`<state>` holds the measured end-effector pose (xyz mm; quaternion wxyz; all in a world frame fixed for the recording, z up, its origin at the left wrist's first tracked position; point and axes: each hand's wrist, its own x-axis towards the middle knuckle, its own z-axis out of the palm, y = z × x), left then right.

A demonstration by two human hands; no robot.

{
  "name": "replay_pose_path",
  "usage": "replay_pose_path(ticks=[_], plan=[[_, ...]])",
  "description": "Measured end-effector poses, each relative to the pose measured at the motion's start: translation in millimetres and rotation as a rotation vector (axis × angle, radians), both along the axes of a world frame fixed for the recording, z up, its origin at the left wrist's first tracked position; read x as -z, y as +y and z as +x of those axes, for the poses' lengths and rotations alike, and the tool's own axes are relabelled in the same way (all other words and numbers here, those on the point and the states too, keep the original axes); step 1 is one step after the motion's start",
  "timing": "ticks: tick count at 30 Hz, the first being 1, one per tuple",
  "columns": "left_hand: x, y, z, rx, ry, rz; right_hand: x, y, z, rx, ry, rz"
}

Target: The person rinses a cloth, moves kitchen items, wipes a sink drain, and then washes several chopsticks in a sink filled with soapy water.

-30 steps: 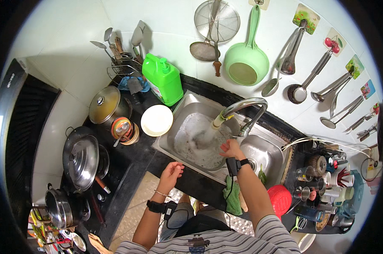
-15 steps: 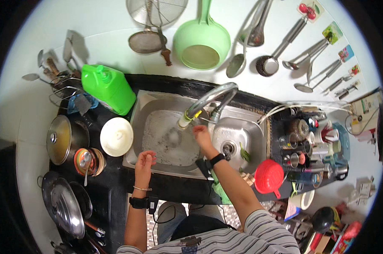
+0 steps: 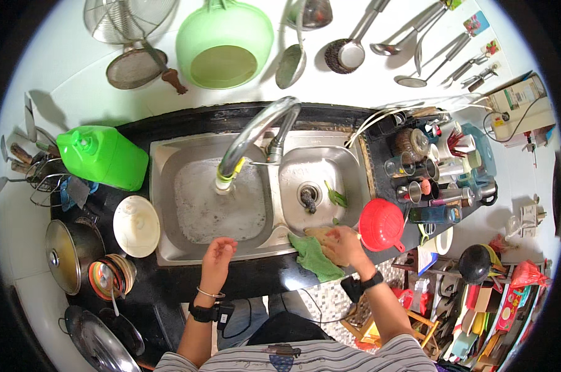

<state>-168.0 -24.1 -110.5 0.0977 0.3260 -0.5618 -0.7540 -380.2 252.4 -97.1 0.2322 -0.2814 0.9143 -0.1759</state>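
My left hand [image 3: 219,256] hovers at the front rim of the large sink basin [image 3: 169,204], its fingers loosely bent and nothing in them. Cloudy, sudsy water [image 3: 218,214] lies in that basin. At the sink's front edge, my right hand [image 3: 344,243] has its fingers on a tan, cloth-like piece [image 3: 322,240] and appears to grip it; the fingertips are partly hidden. Right beside it, a green cloth [image 3: 314,257] drapes over the counter's front edge. A red plastic colander [image 3: 381,224] stands just right of my right hand.
The curved faucet [image 3: 249,133] arches over the large basin. Green leaves [image 3: 336,195] lie in the small basin [image 3: 330,164] near its drain. A cream bowl [image 3: 136,226] and a green jug [image 3: 102,157] stand on the left. Glasses and cups [image 3: 410,192] crowd the right counter.
My right hand has gone from beside the faucet to the tan piece at the front edge. My left hand stays near the front rim. The view has shifted toward the right.
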Motion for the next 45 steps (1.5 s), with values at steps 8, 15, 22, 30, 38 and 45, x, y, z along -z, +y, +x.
replay_pose_path(ticks=[8,15,22,30,38,45], plan=[[-8.4,31.6,-14.5,0.129,0.02,-0.052,164.5,-58.4,-127.2,-0.069,-0.726,-0.01],[-10.2,33.8,11.4,-0.029,-0.085,-0.112,198.2,-90.4,-141.8,-0.357,-0.414,0.578],[-20.1,43.9,-0.7,-0.118,-0.076,-0.132,106.1,-67.7,-176.5,-0.191,-0.408,0.056],[-36.4,64.0,-26.2,-0.031,-0.019,-0.135,124.1,-24.7,-128.1,-1.184,-0.143,0.16],[-49.9,76.8,-34.5,0.041,-0.03,-0.206,38.0,24.3,-177.8,-0.324,-0.089,-0.18],[-49.6,84.8,-36.2,0.047,-0.021,-0.215,-16.3,99.0,-206.1,0.003,0.299,0.263]])
